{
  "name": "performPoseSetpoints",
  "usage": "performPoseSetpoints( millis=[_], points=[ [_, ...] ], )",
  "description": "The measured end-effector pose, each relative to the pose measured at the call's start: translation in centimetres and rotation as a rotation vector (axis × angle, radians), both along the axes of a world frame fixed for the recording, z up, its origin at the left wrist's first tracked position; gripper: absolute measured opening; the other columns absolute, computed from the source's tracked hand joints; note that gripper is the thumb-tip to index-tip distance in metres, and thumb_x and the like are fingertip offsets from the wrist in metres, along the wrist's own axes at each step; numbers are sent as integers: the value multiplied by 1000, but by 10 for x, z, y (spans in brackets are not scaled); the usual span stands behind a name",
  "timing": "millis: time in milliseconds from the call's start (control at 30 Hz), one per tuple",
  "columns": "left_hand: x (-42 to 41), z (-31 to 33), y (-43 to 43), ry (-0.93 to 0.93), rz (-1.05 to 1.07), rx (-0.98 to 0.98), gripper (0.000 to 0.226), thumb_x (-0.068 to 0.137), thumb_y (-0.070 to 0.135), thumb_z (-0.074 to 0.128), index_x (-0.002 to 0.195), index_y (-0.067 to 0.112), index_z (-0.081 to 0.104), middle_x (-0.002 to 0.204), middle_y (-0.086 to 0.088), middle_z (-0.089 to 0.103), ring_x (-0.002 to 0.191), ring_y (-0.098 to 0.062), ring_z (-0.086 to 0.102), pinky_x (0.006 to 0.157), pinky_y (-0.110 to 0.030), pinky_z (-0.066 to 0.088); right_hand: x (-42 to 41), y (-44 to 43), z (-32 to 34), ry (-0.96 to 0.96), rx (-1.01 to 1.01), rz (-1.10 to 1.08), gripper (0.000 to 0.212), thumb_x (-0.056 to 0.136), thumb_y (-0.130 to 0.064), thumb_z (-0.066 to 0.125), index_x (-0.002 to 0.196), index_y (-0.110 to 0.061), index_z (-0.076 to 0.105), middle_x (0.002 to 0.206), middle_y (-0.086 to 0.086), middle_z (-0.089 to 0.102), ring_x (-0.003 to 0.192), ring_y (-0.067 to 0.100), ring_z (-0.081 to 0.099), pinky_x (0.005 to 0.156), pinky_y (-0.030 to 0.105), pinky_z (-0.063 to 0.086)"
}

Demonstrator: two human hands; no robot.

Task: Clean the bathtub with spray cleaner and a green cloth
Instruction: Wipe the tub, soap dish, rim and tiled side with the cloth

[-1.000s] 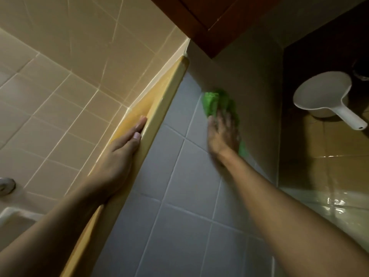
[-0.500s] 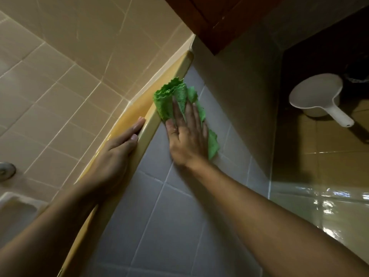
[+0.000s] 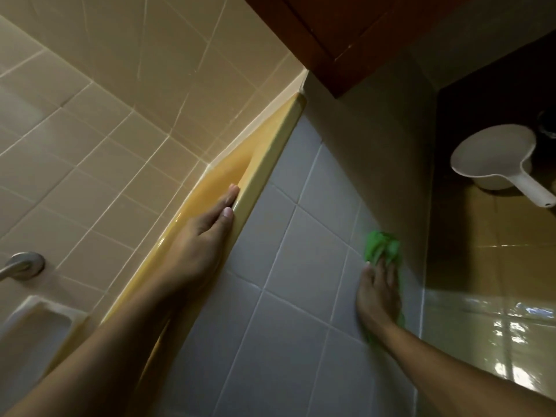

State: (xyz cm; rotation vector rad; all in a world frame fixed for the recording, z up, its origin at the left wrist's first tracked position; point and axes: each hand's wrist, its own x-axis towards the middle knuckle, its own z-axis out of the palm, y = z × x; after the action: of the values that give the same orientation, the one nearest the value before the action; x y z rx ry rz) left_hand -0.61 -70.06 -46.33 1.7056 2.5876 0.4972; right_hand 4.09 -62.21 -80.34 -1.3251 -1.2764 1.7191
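Note:
The yellow bathtub rim (image 3: 264, 152) runs diagonally up the middle, with the grey tiled outer side (image 3: 270, 296) of the tub below it. My left hand (image 3: 204, 236) lies flat along the rim, fingers straight and together, holding nothing. My right hand (image 3: 379, 293) presses the green cloth (image 3: 382, 248) flat against the grey tiles, low down near the floor edge. Part of the cloth sticks out beyond my fingertips and a little shows beside my wrist. No spray bottle is in view.
Beige wall tiles (image 3: 120, 115) fill the left, with a metal fitting (image 3: 22, 264) and a white soap dish (image 3: 36, 323) at the lower left. A brown wooden cabinet (image 3: 346, 34) hangs above. A white water scoop (image 3: 499, 164) sits on the wet tiled floor (image 3: 496, 296) at right.
My right hand has swept the cloth from just under the rim down and right across the grey tiles toward the floor edge. My left hand has stayed on the rim.

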Motion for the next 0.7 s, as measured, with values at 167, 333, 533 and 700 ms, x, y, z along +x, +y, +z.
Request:
performPoseSetpoints(
  millis=[167, 333, 533, 700],
  points=[
    [1, -1, 9, -28, -18, 26, 37, 99, 45, 45, 135, 55, 47, 148, 35, 44, 136, 18, 37, 117, -16, 23, 7, -24, 47, 5, 139, 27, 67, 101, -54, 16, 162, -25, 15, 171, 0, -2, 158, 21, 3, 124, 43, 4],
    [4, 0, 17, 17, -19, 31, 37, 110, 24, 43, 139, 45, 46, 143, 35, 45, 119, 34, 35, 102, 4, 24, 9, -32, 119, 109, 496, 70, 67, 85, -67, -3, 147, -44, -16, 154, -18, -28, 148, 1, -24, 122, 36, -14],
    [11, 1, 16, 63, 24, 39, 38, 110, 27, 43, 146, 37, 51, 144, 27, 47, 127, 10, 43, 103, -10, 31, 0, 26, 154, 191, 673, 41, 55, 97, -63, 11, 147, -58, -10, 170, -12, -11, 155, 6, -15, 122, 39, -11],
    [8, 0, 9, 58, 1, 51, 35, 110, 31, 45, 143, 39, 53, 148, 22, 51, 131, 8, 45, 114, -22, 31, -11, 73, 105, 105, 391, 23, 63, 102, -59, 20, 161, -37, 16, 172, -1, 3, 157, 17, 1, 126, 42, 0]
  ],
)
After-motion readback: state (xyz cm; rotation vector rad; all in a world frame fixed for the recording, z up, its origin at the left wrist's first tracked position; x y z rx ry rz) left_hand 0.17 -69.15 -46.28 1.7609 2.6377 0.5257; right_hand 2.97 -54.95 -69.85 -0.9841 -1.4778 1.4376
